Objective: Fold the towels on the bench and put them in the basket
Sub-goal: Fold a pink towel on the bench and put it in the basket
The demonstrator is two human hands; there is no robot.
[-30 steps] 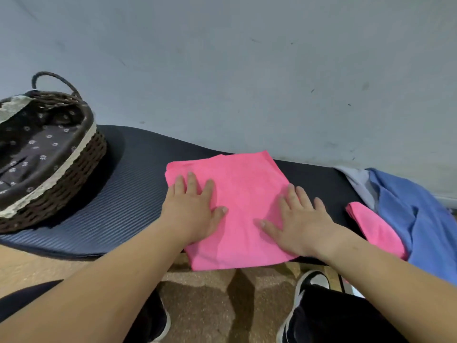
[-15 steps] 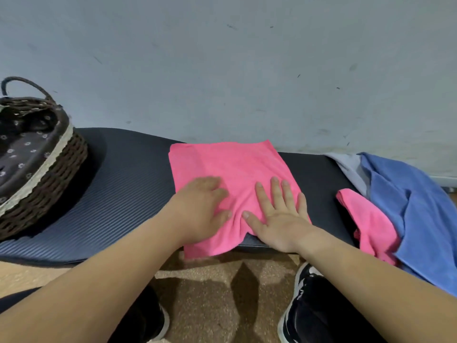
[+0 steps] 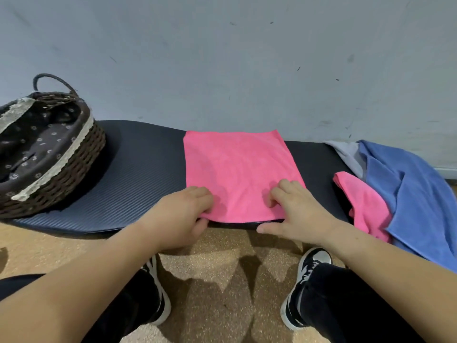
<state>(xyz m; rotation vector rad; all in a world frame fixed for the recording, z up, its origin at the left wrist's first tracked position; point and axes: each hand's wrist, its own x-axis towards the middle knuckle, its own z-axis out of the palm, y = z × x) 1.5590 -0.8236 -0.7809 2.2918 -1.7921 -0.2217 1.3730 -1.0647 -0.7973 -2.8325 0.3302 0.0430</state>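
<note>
A pink towel [image 3: 237, 167] lies flat, folded into a rectangle, in the middle of the dark padded bench [image 3: 143, 174]. My left hand [image 3: 184, 216] pinches its near left corner at the bench's front edge. My right hand [image 3: 290, 214] grips the near right corner, fingers curled on top and thumb under the edge. A dark wicker basket [image 3: 81, 154] with a flowered lining stands at the bench's left end, holding no towels that I can see. Another pink towel [image 3: 366, 206], a blue towel [image 3: 415, 194] and a grey towel [image 3: 348, 154] lie heaped at the right end.
A pale wall rises right behind the bench. Below the front edge is a speckled tan floor [image 3: 222, 280] with my two black-and-white shoes, one on the left [image 3: 158, 303] and one on the right [image 3: 306, 283]. Bare bench surface lies between the basket and the pink towel.
Both hands slid back from the middle of the pink towel to its near edge and closed on the two near corners. The overhanging part now lies on the bench.
</note>
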